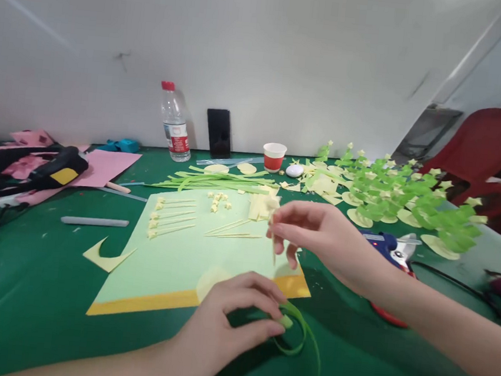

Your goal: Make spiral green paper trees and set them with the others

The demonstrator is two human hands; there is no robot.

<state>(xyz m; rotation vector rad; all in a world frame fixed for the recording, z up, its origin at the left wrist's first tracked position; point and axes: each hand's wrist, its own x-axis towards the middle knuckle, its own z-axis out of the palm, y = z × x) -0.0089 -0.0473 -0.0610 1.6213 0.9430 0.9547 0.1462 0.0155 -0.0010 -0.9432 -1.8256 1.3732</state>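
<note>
My left hand (238, 311) is closed at the front of the table, thumb and fingers pinching a looped green paper strip (308, 329) with a small pale green piece at its end. Above it, my right hand (308, 229) grips a toothpick (274, 252) that points downward; its upper end is hidden by the fingers. Both hands are over a pale green sheet (172, 263) with a yellow edge. On that sheet lie toothpicks tipped with paper stars (171, 227), loose paper stars (218, 201), bare toothpicks (233, 230) and a stack of pale yellow paper (263, 206).
Green paper strips (207, 181) lie behind the sheet. Paper plants on round bases (409, 194) crowd the right, near a glue gun (398, 246) and its cord. A bottle (176, 130), phone (219, 133) and paper cup (274, 158) stand at the back. Pink paper (106, 165) lies left.
</note>
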